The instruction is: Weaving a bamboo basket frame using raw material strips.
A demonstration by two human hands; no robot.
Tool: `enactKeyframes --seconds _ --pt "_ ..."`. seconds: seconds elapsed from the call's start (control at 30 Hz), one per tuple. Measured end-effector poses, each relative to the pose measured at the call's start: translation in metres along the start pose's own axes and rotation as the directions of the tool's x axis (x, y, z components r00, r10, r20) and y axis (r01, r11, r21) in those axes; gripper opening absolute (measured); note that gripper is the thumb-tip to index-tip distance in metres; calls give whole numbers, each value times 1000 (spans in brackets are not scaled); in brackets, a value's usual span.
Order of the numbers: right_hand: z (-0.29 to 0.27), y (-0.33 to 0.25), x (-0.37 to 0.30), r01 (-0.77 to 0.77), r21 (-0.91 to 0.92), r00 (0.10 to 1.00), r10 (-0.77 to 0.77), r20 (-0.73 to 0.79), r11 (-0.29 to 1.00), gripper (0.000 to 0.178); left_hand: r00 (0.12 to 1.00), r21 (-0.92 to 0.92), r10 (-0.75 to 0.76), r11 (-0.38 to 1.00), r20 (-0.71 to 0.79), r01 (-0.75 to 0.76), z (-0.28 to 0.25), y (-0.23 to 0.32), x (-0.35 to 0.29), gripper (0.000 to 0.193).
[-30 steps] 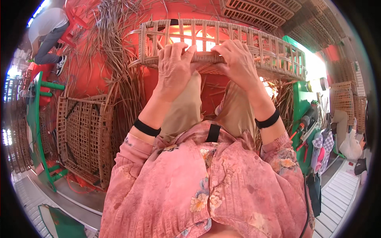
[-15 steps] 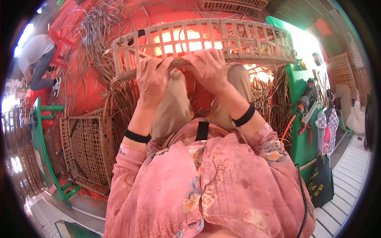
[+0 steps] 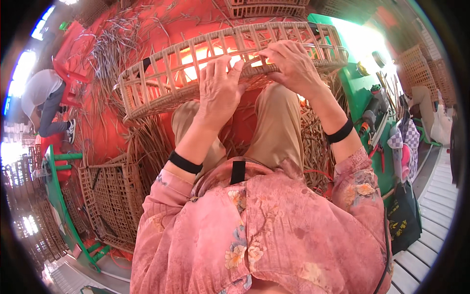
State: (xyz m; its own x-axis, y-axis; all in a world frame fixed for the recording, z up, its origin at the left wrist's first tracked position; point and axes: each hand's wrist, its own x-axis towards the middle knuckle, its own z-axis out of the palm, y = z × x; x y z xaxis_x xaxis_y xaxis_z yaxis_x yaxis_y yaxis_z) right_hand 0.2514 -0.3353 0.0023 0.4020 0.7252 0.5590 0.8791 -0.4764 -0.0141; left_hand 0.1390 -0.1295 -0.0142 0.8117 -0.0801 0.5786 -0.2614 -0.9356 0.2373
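Observation:
A long woven rattan basket (image 3: 183, 93) lies on its side across my knees, its open lattice wall turned up and its left end tilted nearer me. My left hand (image 3: 218, 90) is at the middle of its near edge, fingers curled against the lattice and thumb apart from them. Farther right, my right hand (image 3: 293, 68) grips the same basket, its fingers over the lattice and its thumb below the edge. The fingertips of both hands are partly hidden among the strips.
Loose rattan strips (image 3: 115, 51) litter the red floor. A lattice panel (image 3: 110, 196) stands left beside a green bench (image 3: 61, 201). Tools, including a power tool (image 3: 374, 110), hang on the green bench (image 3: 355, 93) at right. A person (image 3: 44, 98) bends over at far left.
The basket has shifted left and tilted, its left end coming nearer me. My right hand has moved right along it, and my left hand has moved slightly right. My knees have shifted.

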Motion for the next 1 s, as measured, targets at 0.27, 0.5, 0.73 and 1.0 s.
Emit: enactKeyframes --seconds 0.27,0.5,0.73,1.0 --pt "6 8 4 97 58 995 -95 -32 994 42 990 41 -138 990 -26 139 16 12 10 49" --pt "16 -8 0 98 21 994 -97 -48 995 22 998 8 -55 998 42 55 12 -3 6 34" --pt "46 -62 -20 -49 35 948 57 -313 998 17 993 -2 110 994 37 -110 -10 -29 -16 36" --pt "7 -36 -42 -146 49 970 153 -190 988 47 998 -11 60 998 -11 -60 -9 -35 -22 40"
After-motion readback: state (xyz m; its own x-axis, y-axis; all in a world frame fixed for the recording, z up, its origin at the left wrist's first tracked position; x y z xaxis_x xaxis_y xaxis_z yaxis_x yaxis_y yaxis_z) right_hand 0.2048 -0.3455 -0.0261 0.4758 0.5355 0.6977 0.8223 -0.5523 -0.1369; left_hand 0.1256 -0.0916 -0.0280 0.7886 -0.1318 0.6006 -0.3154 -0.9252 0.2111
